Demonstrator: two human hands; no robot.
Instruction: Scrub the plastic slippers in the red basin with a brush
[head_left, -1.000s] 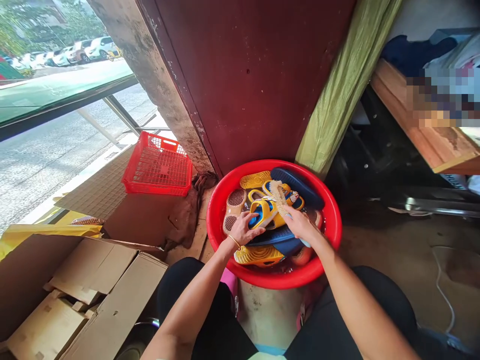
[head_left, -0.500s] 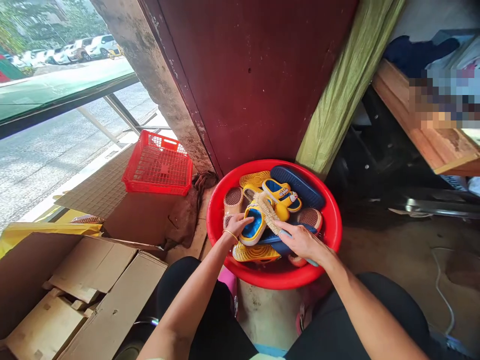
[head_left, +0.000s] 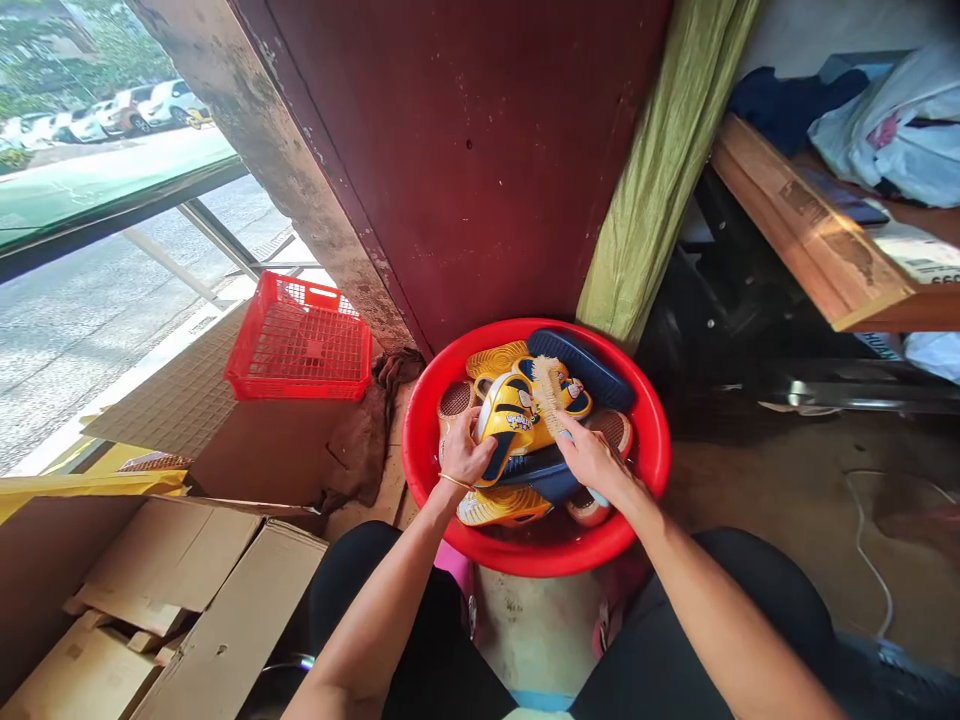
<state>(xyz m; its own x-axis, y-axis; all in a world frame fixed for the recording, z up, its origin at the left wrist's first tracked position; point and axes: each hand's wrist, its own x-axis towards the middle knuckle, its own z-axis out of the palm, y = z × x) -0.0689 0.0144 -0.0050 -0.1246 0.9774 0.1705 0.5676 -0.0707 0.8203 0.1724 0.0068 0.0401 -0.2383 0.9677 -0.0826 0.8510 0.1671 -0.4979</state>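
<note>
Between my knees stands a red basin [head_left: 651,440] holding several slippers. My left hand [head_left: 466,452] grips a yellow slipper [head_left: 504,410] with a cartoon face on its strap, tilted over the pile. My right hand [head_left: 592,462] is closed round the blue handle of a scrubbing brush [head_left: 548,392]. Its pale bristles are beside the held slipper; whether they touch it I cannot tell. Around these lie a navy slipper [head_left: 581,365], a yellow slipper sole [head_left: 495,507] and a tan slipper with a brown mesh-like patch [head_left: 456,399].
A red plastic crate [head_left: 300,340] sits left of the basin on cardboard. Nearer, an open cardboard box [head_left: 217,610] stands by my left leg. Behind the basin are a dark red door [head_left: 465,180] and a green curtain [head_left: 637,190]. A wooden table [head_left: 817,240] juts in from the right.
My left hand has turned the yellow slipper, so its printed strap now shows instead of its blue inside. The brush has shifted slightly beside it. The whole view has swung a little to the right.
</note>
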